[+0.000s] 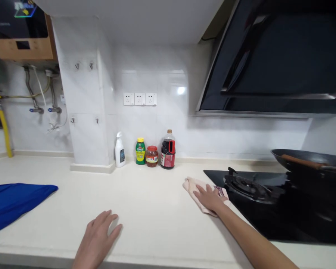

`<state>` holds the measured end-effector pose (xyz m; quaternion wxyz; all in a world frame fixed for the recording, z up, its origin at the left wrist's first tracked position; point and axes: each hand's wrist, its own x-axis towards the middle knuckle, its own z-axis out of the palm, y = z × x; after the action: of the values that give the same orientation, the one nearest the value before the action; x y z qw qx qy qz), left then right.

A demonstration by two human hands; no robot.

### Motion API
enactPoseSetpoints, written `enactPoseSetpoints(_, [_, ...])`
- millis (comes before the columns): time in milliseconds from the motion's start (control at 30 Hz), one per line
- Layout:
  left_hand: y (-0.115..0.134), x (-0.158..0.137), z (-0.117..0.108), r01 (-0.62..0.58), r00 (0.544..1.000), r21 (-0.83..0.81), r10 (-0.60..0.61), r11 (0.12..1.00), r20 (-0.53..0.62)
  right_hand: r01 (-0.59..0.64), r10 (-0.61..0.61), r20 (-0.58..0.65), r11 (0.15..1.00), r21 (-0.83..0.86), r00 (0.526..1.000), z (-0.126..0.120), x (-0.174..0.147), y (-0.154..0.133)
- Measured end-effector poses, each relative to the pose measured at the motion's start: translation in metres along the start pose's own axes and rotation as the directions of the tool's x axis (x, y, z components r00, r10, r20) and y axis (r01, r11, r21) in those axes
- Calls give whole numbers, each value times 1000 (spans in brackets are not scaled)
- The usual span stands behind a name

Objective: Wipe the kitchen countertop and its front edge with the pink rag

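Observation:
My right hand [210,197] lies flat, fingers spread, on a pale pink cloth [194,185] with a dark print at one corner. The cloth rests on the white countertop [145,216], its right side meeting the edge of the black gas stove [271,220]. Over the front of the counter, to the left, is my left hand [99,235]. Its fingers are apart and it holds nothing; whether it touches the counter I cannot tell.
Along the wall stand a white spray bottle [120,151], a green bottle [140,152], a red-lidded jar [151,157] and a large dark sauce bottle [168,152]. A blue cloth [16,201] lies far left. A wok [277,155] sits on the stove below the range hood [268,67].

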<state>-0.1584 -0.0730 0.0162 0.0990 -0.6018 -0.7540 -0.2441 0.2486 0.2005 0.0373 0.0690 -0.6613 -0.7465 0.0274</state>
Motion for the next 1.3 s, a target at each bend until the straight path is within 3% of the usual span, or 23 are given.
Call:
enactPoseSetpoints(167, [-12,-5,18,-104,976,35,108,994,-187,-9,9,19,1000,-5,1000,0,58,-35])
enactPoseSetpoints(333, [-13,-5,17,-271,889,154,308,950,-340,13,-13,54,1000,1,998,7,92,-75])
enactPoseSetpoints(467, [-8,-5,10,-351,837,211,406,912,-367,114,-114,95,993,4,989,16,103,-118])
enactPoseSetpoints(667, [-3,-9,5,-316,857,188,365,930,-364,269,-267,143,963,7,953,24,108,-201])
enactPoseSetpoints(800, [3,-10,-4,-335,856,125,357,934,-374,294,-292,157,956,8,943,24,111,-256])
enactPoseSetpoints(933, [5,-12,-7,-288,885,27,277,957,-374,345,-344,167,938,26,924,23,102,-305])
enactPoseSetpoints(1033, [3,-15,-1,-224,914,-44,194,974,-356,441,-442,178,896,47,879,23,78,-340])
enactPoseSetpoints(1133, [2,-17,5,-165,934,-95,125,982,-336,558,-561,193,826,73,805,23,40,-367])
enactPoseSetpoints(1233, [2,-16,6,-122,942,-118,78,985,-328,670,-675,207,735,104,708,21,-5,-378])
enactPoseSetpoints(1300, [2,-15,5,-102,945,-126,56,987,-322,749,-759,211,647,143,616,19,-32,-373])
